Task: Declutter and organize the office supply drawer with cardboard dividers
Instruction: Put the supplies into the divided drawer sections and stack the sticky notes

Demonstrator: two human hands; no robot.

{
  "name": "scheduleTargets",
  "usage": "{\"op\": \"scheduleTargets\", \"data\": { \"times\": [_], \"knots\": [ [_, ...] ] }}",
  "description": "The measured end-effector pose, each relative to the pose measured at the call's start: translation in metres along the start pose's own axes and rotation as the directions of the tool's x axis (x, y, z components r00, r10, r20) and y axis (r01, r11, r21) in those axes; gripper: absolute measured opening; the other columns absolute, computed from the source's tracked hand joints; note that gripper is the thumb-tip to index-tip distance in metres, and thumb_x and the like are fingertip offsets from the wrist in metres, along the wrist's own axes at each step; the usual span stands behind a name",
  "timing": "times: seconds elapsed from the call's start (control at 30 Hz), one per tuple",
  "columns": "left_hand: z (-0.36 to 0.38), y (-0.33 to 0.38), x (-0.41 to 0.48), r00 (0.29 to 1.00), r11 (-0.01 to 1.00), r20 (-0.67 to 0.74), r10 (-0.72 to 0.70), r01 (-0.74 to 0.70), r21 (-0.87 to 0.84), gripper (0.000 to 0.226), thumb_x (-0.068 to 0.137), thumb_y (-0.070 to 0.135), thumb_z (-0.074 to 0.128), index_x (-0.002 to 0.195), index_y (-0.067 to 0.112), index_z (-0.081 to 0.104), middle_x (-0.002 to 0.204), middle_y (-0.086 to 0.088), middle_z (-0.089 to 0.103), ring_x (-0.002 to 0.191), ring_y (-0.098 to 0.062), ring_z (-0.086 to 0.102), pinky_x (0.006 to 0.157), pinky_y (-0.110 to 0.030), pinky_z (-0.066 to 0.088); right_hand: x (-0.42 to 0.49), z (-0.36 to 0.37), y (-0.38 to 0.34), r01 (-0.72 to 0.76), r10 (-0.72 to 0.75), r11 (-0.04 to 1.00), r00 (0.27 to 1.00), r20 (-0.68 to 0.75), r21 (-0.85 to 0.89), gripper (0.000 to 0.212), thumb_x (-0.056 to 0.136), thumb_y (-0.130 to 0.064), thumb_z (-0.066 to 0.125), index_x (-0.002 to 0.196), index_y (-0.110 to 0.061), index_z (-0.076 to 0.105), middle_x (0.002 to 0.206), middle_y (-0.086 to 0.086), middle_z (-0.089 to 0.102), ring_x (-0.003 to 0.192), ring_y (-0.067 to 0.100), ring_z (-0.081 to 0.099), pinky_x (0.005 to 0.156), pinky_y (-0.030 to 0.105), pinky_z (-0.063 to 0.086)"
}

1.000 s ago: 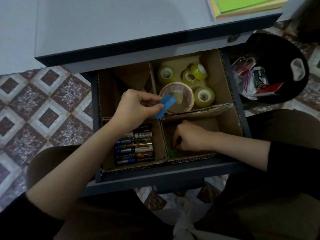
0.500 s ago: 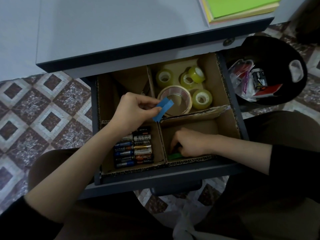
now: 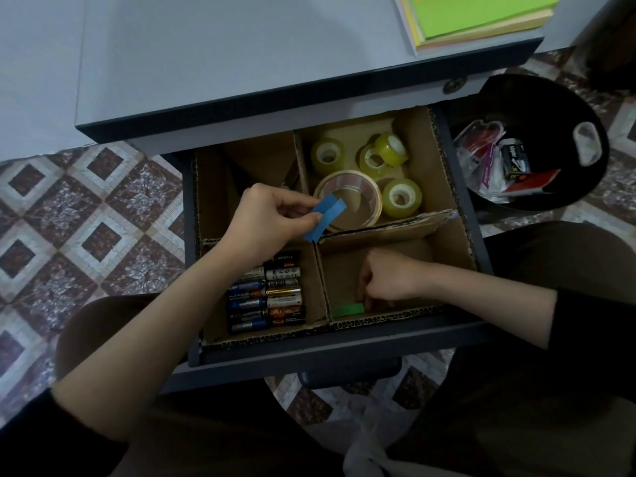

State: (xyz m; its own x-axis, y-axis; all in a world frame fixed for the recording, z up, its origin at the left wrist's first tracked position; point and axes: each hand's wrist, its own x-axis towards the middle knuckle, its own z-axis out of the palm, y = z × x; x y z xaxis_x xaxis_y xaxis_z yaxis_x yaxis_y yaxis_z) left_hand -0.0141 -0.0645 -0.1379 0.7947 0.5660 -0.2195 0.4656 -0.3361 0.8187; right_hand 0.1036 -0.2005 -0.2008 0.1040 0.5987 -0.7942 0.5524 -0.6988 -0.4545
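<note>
Diagonally, L hand (image 3: 266, 222) pinches blue strips (image 3: 326, 218), low-left→up-right.

There is a single view, taken from the person's head and looking steeply down and forward. It sits close above the open drawer (image 3: 330, 352), which fills the middle. The left hand (image 3: 265, 222) and right hand (image 3: 389, 280) reach in from the bottom edge. Beyond the hands lies the desk top (image 3: 241, 46); the tiled floor (image 3: 79, 228) spreads to the left of the left hand.
</note>
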Motion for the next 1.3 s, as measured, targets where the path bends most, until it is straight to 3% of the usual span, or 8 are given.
{"op": "scheduleTargets", "data": {
  "times": [0.17,0.37,0.43,0.53,0.73,0.83,0.93,1.3],
  "knots": [
    [0.001,0.001,0.0,1.0,1.0,0.0,-0.004,0.004,-0.001,0.026,0.083,0.01,0.064,0.108,0.01,0.066,0.093,0.004,0.066,0.085,-0.004,0.065,0.071,-0.009,0.051,-0.002,-0.004,0.002,0.009,-0.009,1.0,1.0,0.0,0.001,0.022,0.09,-0.006,0.05,0.101,-0.002,0.068,0.098,0.012,0.071,0.068,0.013,0.057,0.054,0.02,0.045],
    [0.001,0.002,-0.005,0.999,0.998,-0.031,-0.017,0.015,-0.055,0.027,0.083,0.009,0.064,0.11,0.012,0.064,0.09,0.008,0.065,0.081,-0.001,0.063,0.07,-0.008,0.05,-0.021,-0.011,-0.007,0.068,-0.081,0.985,0.994,-0.079,-0.157,0.021,0.088,-0.012,0.056,0.105,-0.007,0.068,0.095,0.005,0.061,0.085,0.019,0.06,0.078,0.032,0.054],
    [0.001,0.004,-0.008,0.997,0.993,-0.062,-0.035,0.028,-0.111,0.026,0.083,0.009,0.064,0.109,0.012,0.065,0.09,0.007,0.067,0.079,-0.002,0.064,0.069,-0.009,0.051,-0.036,-0.022,-0.014,0.149,-0.163,0.979,0.982,-0.099,-0.142,0.015,0.087,-0.015,0.06,0.098,-0.009,0.07,0.085,0.003,0.062,0.069,0.014,0.059,0.066,0.025,0.053],
    [0.001,0.009,-0.01,0.994,0.966,-0.077,-0.073,0.052,-0.253,0.022,0.084,0.007,0.063,0.106,0.008,0.067,0.092,0.002,0.07,0.081,-0.004,0.066,0.07,-0.013,0.052,-0.057,-0.04,-0.027,0.27,-0.249,0.95,0.958,-0.14,0.157,0.009,0.084,-0.014,0.067,0.087,-0.008,0.073,0.075,0.002,0.07,0.044,0.007,0.052,0.043,0.015,0.042],
    [0.004,0.021,-0.015,0.995,0.926,-0.078,-0.064,0.03,-0.376,0.016,0.086,0.007,0.06,0.097,0.016,0.067,0.086,0.006,0.07,0.076,0.0,0.066,0.065,-0.01,0.05,-0.058,-0.052,-0.029,0.338,-0.11,0.51,0.938,-0.33,0.791,0.018,0.079,-0.013,0.069,0.094,-0.003,0.068,0.079,0.008,0.07,0.048,0.009,0.058,0.044,0.016,0.047],
    [0.004,0.025,-0.013,0.994,0.933,-0.103,-0.043,0.003,-0.36,0.017,0.086,0.008,0.06,0.099,0.017,0.067,0.089,0.004,0.07,0.079,-0.002,0.067,0.068,-0.012,0.051,-0.053,-0.044,-0.032,0.362,-0.078,0.249,0.932,-0.354,0.898,0.023,0.083,-0.011,0.065,0.104,-0.002,0.065,0.081,0.009,0.07,0.053,0.011,0.062,0.05,0.019,0.052],
    [0.006,0.028,-0.011,0.993,0.928,-0.112,-0.042,-0.003,-0.373,0.017,0.087,0.007,0.06,0.1,0.014,0.067,0.089,0.004,0.07,0.08,-0.003,0.067,0.069,-0.013,0.051,-0.052,-0.041,-0.037,0.39,-0.066,0.134,0.921,-0.385,0.911,0.02,0.084,-0.007,0.063,0.103,-0.001,0.064,0.075,0.009,0.069,0.053,0.011,0.063,0.05,0.019,0.053],
    [0.016,0.026,-0.009,0.977,0.902,-0.15,-0.154,0.077,-0.425,0.021,0.085,0.008,0.062,0.106,0.005,0.067,0.099,-0.005,0.069,0.088,-0.009,0.067,0.076,-0.018,0.054,-0.05,-0.036,-0.043,0.487,0.052,0.252,0.856,-0.514,0.836,0.008,0.083,-0.003,0.065,0.087,-0.009,0.067,0.074,0.005,0.066,0.057,0.011,0.06,0.055,0.023,0.055]
  ]
}}
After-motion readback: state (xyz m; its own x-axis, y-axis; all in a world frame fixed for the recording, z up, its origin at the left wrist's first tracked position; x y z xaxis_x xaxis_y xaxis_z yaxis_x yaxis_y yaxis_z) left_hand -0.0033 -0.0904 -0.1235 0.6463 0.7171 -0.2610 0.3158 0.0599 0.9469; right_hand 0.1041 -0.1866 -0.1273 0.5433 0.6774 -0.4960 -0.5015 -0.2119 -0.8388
